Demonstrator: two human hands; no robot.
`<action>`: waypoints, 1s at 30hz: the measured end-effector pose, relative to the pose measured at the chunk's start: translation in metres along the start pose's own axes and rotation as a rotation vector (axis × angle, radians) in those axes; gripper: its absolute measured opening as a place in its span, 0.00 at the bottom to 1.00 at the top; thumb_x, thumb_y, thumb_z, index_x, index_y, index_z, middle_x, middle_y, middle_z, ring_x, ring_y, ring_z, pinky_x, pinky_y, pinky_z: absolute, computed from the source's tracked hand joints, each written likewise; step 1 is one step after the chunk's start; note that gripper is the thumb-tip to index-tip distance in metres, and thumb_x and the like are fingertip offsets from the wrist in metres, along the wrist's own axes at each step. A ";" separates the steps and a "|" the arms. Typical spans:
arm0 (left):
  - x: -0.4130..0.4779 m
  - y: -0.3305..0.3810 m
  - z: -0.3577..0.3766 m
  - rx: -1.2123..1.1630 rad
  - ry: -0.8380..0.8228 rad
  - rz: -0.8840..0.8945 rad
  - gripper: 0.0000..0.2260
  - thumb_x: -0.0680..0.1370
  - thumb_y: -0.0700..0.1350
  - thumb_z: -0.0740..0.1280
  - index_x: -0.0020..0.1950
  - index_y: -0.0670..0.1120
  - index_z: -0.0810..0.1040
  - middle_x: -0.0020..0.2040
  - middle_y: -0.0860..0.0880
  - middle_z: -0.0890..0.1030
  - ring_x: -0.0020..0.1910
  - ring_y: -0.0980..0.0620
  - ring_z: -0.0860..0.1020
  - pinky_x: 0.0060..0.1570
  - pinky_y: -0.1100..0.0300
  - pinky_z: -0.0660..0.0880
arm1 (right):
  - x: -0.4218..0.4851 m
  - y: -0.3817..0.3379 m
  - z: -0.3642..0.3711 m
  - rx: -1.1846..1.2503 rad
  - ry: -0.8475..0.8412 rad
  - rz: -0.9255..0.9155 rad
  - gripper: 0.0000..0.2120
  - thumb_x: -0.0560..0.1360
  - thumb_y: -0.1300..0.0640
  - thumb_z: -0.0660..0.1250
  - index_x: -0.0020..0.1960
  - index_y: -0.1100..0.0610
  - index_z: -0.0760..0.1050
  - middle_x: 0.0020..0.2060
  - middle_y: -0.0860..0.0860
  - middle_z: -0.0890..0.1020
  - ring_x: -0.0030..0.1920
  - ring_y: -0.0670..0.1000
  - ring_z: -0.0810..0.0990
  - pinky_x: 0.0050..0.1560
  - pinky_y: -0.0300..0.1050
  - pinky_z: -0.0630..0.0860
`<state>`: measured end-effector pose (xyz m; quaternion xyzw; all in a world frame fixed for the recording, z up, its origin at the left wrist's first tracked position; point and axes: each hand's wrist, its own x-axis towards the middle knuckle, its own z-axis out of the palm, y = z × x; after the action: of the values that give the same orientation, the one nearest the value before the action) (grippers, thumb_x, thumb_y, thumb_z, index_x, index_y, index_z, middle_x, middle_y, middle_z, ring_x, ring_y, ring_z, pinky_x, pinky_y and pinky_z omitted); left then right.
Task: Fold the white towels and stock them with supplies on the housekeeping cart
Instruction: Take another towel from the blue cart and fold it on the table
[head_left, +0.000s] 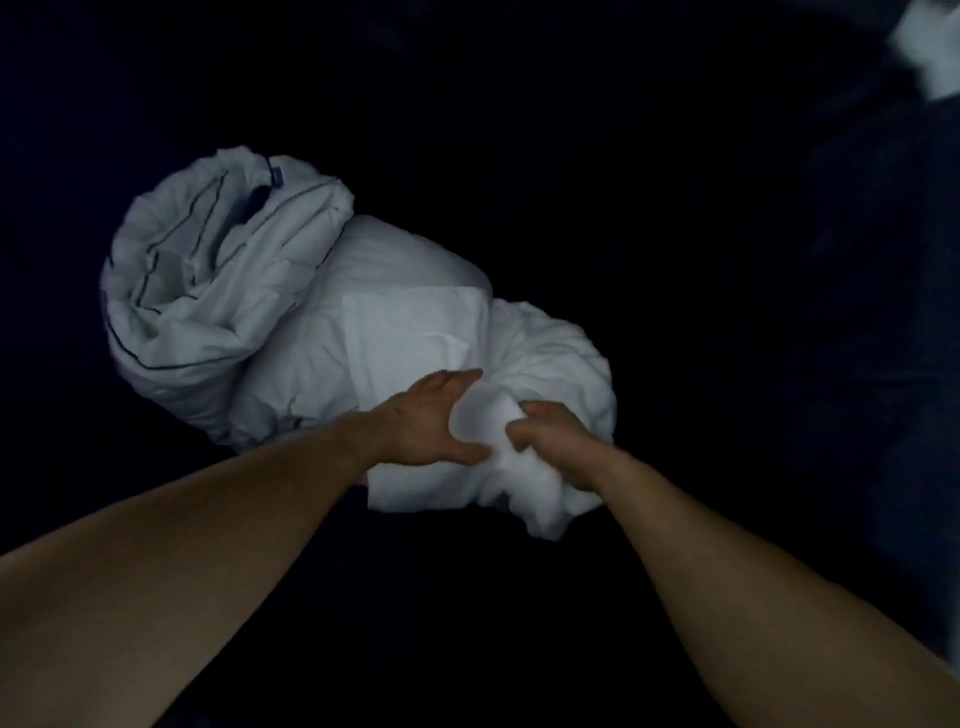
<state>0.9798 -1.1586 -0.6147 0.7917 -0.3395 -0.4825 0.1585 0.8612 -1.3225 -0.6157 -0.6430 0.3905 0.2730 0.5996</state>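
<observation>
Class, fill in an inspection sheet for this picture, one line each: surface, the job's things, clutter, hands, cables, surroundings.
Surface: dark surface, too dim to identify.
Job's things: crumpled white towel at the near right of the pile, not yet folded; folded white piece lies on the pile behind it.
Clutter: rolled white bundle with dark piping, touching the pile on its far left.
Hands: left hand has fingers extended and thumb spread against a bunch of the towel; right hand grips the same bunch with curled fingers.
Cables: nothing seen.
Surroundings: blurred white shape at top right; the rest is too dark to tell.
</observation>
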 end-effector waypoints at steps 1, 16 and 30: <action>-0.007 0.011 -0.009 -0.036 -0.030 0.024 0.50 0.67 0.65 0.77 0.81 0.54 0.52 0.78 0.52 0.60 0.76 0.51 0.61 0.74 0.57 0.59 | -0.015 -0.022 -0.008 0.043 0.000 -0.008 0.08 0.72 0.63 0.65 0.49 0.60 0.80 0.37 0.55 0.80 0.33 0.51 0.79 0.38 0.44 0.78; -0.143 0.293 -0.140 -0.475 0.400 0.283 0.08 0.72 0.50 0.75 0.50 0.57 0.82 0.44 0.58 0.85 0.45 0.63 0.82 0.41 0.66 0.76 | -0.295 -0.195 -0.169 0.753 0.042 -0.560 0.18 0.66 0.56 0.66 0.50 0.67 0.82 0.46 0.63 0.82 0.45 0.61 0.84 0.47 0.54 0.82; -0.259 0.584 -0.117 -0.663 0.781 0.491 0.10 0.75 0.55 0.69 0.46 0.49 0.81 0.43 0.52 0.84 0.46 0.53 0.82 0.42 0.58 0.78 | -0.490 -0.124 -0.247 0.138 0.455 -1.050 0.41 0.58 0.57 0.85 0.66 0.49 0.70 0.41 0.46 0.80 0.31 0.38 0.75 0.26 0.29 0.69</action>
<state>0.7784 -1.4091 -0.0501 0.7171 -0.2602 -0.1838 0.6200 0.6674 -1.4828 -0.1130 -0.7526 0.1549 -0.2324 0.5963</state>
